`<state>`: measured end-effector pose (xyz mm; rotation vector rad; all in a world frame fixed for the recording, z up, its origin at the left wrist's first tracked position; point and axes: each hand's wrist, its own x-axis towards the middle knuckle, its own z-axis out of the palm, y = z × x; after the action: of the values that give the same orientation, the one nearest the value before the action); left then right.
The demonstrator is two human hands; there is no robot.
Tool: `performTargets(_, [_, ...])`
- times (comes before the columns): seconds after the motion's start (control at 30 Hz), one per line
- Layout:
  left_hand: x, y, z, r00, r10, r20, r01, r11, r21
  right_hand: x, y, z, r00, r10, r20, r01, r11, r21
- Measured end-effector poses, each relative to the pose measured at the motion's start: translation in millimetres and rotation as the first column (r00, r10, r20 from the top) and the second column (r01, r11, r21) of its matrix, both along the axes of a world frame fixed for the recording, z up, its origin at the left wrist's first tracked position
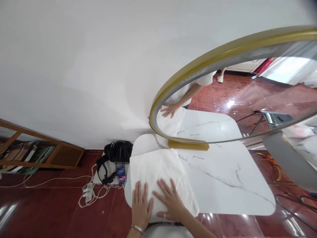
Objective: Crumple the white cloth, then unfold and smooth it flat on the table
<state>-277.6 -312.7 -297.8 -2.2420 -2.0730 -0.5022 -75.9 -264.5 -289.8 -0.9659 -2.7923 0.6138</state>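
Observation:
A white cloth (158,165), which looks like a towel, lies spread over the left end of a white marble-patterned table (223,178). My left hand (141,206) rests flat on the cloth's near left part, fingers stretched out and a bracelet at the wrist. To its right, my right hand (170,201) presses flat on the same cloth with its fingers spread; a ring shows on it. A faint crease runs along the cloth's right side. Neither hand grips anything.
An oval gold-framed mirror (213,59) stands on a gold base (188,144) at the table's back edge against the wall. Left of the table are a black bag (119,150), a power strip (89,191) with loose cables, and a wooden shelf (66,155). A grey chair (287,158) stands right.

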Motion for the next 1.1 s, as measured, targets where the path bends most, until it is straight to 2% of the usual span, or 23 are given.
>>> performTargets(0.17, [71.7, 31.6, -8.5, 0.989, -0.149, 0.024, 0.148, 0.988, 0.030, 74.1, -2.5, -5.5, 0.979, -0.195, 0.051, 0.183, 0.967, 0.177])
performTargets(0.3, [124.1, 69.9, -15.9, 0.950, -0.307, 0.057, 0.306, 0.952, 0.021, 125.6, 2.9, -7.1, 0.929, -0.361, 0.083, 0.333, 0.911, 0.241])
performTargets(0.4, [141.4, 88.5, -19.7, 0.922, -0.380, 0.068, 0.380, 0.925, 0.019, 142.6, 5.7, -9.8, 0.881, -0.467, 0.076, 0.438, 0.865, 0.244])
performTargets(0.5, [130.7, 90.3, -21.2, 0.917, -0.398, 0.022, 0.396, 0.917, 0.053, 137.1, 8.0, -12.8, 0.885, -0.462, 0.059, 0.443, 0.874, 0.199])
performTargets(0.57, [111.1, 81.8, -21.9, 0.940, -0.342, -0.009, 0.341, 0.937, 0.077, 122.6, 11.1, -13.2, 0.922, -0.385, 0.045, 0.376, 0.916, 0.139])
performTargets(0.7, [60.3, 48.6, -25.0, 0.990, -0.133, -0.040, 0.137, 0.983, 0.123, 77.3, 22.3, -8.8, 0.986, -0.167, -0.018, 0.167, 0.986, 0.006])
performTargets(0.8, [25.9, 24.7, -29.5, 0.998, -0.028, -0.062, 0.035, 0.991, 0.126, 45.9, 31.5, -3.1, 0.998, -0.013, -0.068, 0.006, 0.995, -0.099])
performTargets(0.87, [10.0, 19.2, -31.6, 0.999, 0.014, -0.038, -0.010, 0.994, 0.106, 35.0, 35.3, -0.1, 0.995, 0.050, -0.089, -0.064, 0.986, -0.152])
performTargets(0.93, [1.6, 27.2, -29.9, 0.995, 0.083, 0.052, -0.086, 0.994, 0.073, 34.0, 36.2, 0.1, 0.993, 0.070, -0.093, -0.085, 0.982, -0.169])
performTargets(1.0, [0.1, 48.2, -22.3, 0.956, 0.219, 0.195, -0.229, 0.973, 0.030, 40.4, 34.4, -4.4, 0.993, 0.072, -0.092, -0.083, 0.989, -0.123])
performTargets(1.1, [5.9, 92.1, -1.7, 0.769, 0.452, 0.452, -0.464, 0.881, -0.091, 54.1, 28.9, -22.8, 0.991, 0.089, -0.098, -0.081, 0.993, 0.082])
